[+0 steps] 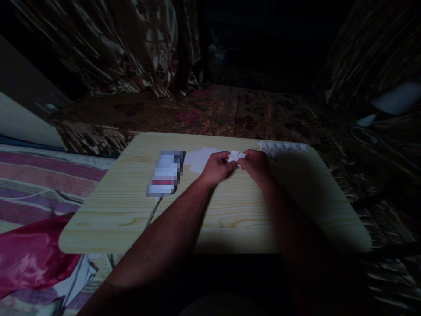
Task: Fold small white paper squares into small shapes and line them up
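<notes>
Both my hands meet over the far middle of a light wooden table (243,210), pinching a small folded white paper piece (235,155) between them. My left hand (216,168) is closed on its left side, and my right hand (258,166) grips its right side. Flat white paper sheets (201,159) lie just beyond my left hand. A row of small folded white paper stars (279,146) runs along the far right edge, with at least one more partly behind my right hand.
A phone (166,173) with a blurred screen lies on the left of the table, a cable (153,213) running from it. Pink satin cloth (36,254) and striped bedding (42,175) are to the left. Patterned fabric (197,109) covers a ledge behind; a white lamp (396,98) stands right.
</notes>
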Motion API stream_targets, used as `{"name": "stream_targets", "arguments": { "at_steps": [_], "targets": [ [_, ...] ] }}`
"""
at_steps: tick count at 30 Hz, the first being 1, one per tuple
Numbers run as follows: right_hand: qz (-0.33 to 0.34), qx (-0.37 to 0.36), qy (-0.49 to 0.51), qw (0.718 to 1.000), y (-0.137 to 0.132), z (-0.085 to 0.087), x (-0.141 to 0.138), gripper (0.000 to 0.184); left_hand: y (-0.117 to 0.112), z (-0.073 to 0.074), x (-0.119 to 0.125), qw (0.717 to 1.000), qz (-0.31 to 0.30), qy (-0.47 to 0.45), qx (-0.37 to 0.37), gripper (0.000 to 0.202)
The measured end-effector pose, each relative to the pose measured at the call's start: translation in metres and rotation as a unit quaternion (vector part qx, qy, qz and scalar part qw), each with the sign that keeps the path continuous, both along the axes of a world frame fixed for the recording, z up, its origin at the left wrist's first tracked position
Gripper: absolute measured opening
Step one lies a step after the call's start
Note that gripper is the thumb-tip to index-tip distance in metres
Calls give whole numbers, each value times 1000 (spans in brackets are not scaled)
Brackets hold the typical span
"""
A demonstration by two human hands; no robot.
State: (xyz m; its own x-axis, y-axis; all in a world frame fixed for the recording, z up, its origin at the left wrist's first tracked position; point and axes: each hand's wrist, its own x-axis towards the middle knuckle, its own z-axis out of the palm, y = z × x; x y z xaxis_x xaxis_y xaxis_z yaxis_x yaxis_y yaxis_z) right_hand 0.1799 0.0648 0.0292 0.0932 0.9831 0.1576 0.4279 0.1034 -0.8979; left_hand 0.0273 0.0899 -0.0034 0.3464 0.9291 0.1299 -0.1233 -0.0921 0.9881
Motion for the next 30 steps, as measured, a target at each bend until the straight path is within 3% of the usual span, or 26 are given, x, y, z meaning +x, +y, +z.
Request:
{"name": "stream_targets", "arguments": {
  "at_steps": [7, 12, 20, 24, 30],
  "targets": [
    [-4, -7, -1, 1000, -2, 5, -2, 15, -1, 2, 2, 999, 39, -4, -15, 22],
    [4, -11, 38, 999, 2, -3, 0, 15, -2, 5, 3, 995, 81, -38, -46, 24],
    [-12, -5, 43, 999, 3, 1, 3, 15, -1, 6, 1, 997, 60, -7, -46, 19],
    [-43, 48, 77, 995, 2, 2, 0, 20, 0, 7, 1, 992, 107, -34, -60, 19],
    [-53, 102, 15, 993, 2, -4, -6, 16, 1, 7, 2, 985, 138, -77, -63, 24]
  ]
}}
